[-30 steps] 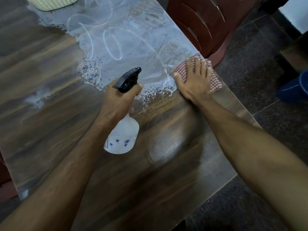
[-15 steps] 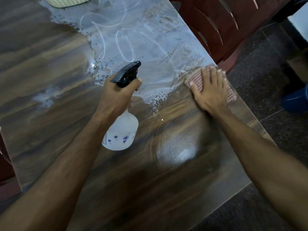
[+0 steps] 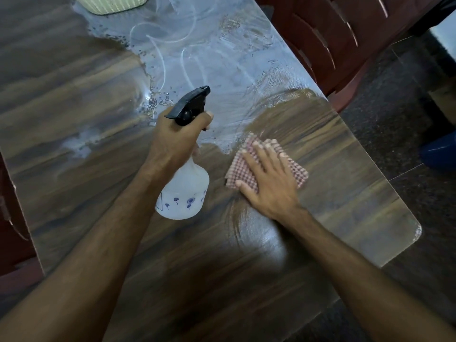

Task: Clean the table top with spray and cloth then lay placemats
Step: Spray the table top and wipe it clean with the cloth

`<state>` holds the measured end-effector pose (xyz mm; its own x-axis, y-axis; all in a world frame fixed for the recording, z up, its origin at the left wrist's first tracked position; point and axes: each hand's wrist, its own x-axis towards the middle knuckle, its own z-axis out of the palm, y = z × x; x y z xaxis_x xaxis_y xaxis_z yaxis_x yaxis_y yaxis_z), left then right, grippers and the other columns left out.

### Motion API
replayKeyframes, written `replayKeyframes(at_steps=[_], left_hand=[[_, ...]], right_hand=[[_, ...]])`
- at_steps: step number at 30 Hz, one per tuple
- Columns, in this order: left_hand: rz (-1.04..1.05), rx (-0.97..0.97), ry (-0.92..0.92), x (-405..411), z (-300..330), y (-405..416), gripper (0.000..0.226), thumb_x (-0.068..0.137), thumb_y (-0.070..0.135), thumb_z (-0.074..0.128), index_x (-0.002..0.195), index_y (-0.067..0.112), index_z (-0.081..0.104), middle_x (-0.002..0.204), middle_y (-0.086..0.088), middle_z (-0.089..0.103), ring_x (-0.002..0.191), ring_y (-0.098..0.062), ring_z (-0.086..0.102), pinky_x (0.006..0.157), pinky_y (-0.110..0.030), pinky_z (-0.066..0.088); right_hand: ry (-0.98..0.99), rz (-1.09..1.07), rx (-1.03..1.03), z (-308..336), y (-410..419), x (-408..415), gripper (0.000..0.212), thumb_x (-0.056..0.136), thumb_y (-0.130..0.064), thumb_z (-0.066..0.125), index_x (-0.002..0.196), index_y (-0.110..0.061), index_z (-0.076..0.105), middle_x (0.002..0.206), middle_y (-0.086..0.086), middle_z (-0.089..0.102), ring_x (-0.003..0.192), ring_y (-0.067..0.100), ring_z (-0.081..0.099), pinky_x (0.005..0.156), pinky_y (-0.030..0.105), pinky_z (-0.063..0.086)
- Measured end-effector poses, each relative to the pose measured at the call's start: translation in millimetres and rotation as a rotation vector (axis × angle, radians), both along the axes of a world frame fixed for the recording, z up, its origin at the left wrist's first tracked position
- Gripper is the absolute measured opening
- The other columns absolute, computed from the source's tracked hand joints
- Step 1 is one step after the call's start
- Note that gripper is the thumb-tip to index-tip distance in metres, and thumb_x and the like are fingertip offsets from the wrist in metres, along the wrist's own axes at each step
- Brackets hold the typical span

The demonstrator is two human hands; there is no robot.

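A dark wood-grain table top (image 3: 81,183) fills the view, with a wet, foamy sprayed patch (image 3: 197,53) at the far middle. My left hand (image 3: 175,144) grips the neck of a white spray bottle (image 3: 185,193) with a black trigger head, held above the table. My right hand (image 3: 269,178) lies flat with straight fingers on a folded red-and-white checked cloth (image 3: 237,169), pressing it to the table just right of the bottle. No placemats are in view.
A pale ribbed container (image 3: 111,3) stands at the far edge. A dark red plastic chair (image 3: 345,40) is pushed against the table's right side. A blue object (image 3: 441,154) sits on the dark tiled floor at the right.
My right hand has dragged the cloth from near the table's right edge toward me and left, next to the bottle, leaving a wiped streak. My left hand still holds the bottle.
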<state>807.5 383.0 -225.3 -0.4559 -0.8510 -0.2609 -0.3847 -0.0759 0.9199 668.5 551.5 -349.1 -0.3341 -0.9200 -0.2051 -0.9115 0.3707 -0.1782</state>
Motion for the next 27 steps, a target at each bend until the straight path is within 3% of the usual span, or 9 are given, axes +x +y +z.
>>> replayKeyframes(at_steps=[7, 12, 16, 19, 24, 27], left_hand=[[0.029, 0.016, 0.015, 29.4, 0.7, -5.4, 0.013, 0.095, 0.024, 0.063, 0.097, 0.011, 0.065, 0.087, -0.004, 0.066, 0.041, -0.011, 0.049, 0.047, -0.024, 0.045], [0.035, 0.024, 0.045, 37.6, -0.2, -2.6, 0.001, 0.095, 0.022, 0.063, 0.094, 0.021, 0.063, 0.085, -0.005, 0.066, 0.041, -0.008, 0.049, 0.046, -0.024, 0.044], [0.028, 0.041, 0.063, 34.7, 3.5, -1.6, 0.019, 0.095, 0.022, 0.063, 0.112, 0.013, 0.063, 0.084, -0.003, 0.065, 0.049, -0.012, 0.052, 0.047, -0.027, 0.045], [0.043, 0.044, 0.063, 37.1, 8.2, -5.1, 0.018, 0.095, 0.023, 0.063, 0.11, 0.013, 0.063, 0.09, -0.009, 0.067, 0.043, -0.006, 0.05, 0.045, -0.024, 0.044], [0.057, 0.039, 0.058, 48.4, 13.2, -9.9, 0.023, 0.094, 0.021, 0.063, 0.105, 0.001, 0.064, 0.102, -0.03, 0.065, 0.041, -0.006, 0.048, 0.043, -0.021, 0.043], [0.074, 0.016, 0.035, 53.6, 11.7, -7.3, 0.023, 0.094, 0.022, 0.063, 0.104, 0.001, 0.064, 0.096, -0.024, 0.065, 0.041, -0.003, 0.049, 0.045, -0.02, 0.044]], right_hand=[[0.058, -0.306, -0.011, -3.6, -65.9, -71.1, 0.08, 0.094, -0.068, 0.021, 0.159, -0.023, 0.013, 0.166, 0.011, 0.008, 0.153, 0.032, 0.005, 0.123, 0.053, 0.002], [0.046, -0.079, 0.021, -1.2, -104.6, -20.0, 0.08, 0.094, -0.071, 0.016, 0.159, -0.025, 0.007, 0.166, 0.011, -0.002, 0.153, 0.031, -0.004, 0.122, 0.052, -0.003], [0.04, 0.149, 0.0, -0.9, -63.2, 34.1, 0.077, 0.096, -0.07, 0.021, 0.159, -0.029, 0.007, 0.167, 0.007, 0.0, 0.153, 0.026, -0.005, 0.123, 0.049, -0.004], [0.024, 0.23, 0.016, -2.1, -22.2, 20.4, 0.075, 0.095, -0.07, 0.022, 0.159, -0.032, 0.013, 0.167, 0.003, 0.004, 0.154, 0.023, 0.0, 0.123, 0.049, 0.002], [0.064, -0.082, 0.02, 1.4, -28.3, -38.7, 0.081, 0.09, -0.072, 0.016, 0.159, -0.03, 0.014, 0.167, 0.006, 0.008, 0.153, 0.027, 0.006, 0.123, 0.049, 0.004], [0.059, -0.182, 0.009, 0.6, -73.1, -31.5, 0.082, 0.092, -0.071, 0.015, 0.159, -0.025, 0.012, 0.167, 0.009, 0.003, 0.153, 0.029, 0.0, 0.123, 0.051, -0.001]])
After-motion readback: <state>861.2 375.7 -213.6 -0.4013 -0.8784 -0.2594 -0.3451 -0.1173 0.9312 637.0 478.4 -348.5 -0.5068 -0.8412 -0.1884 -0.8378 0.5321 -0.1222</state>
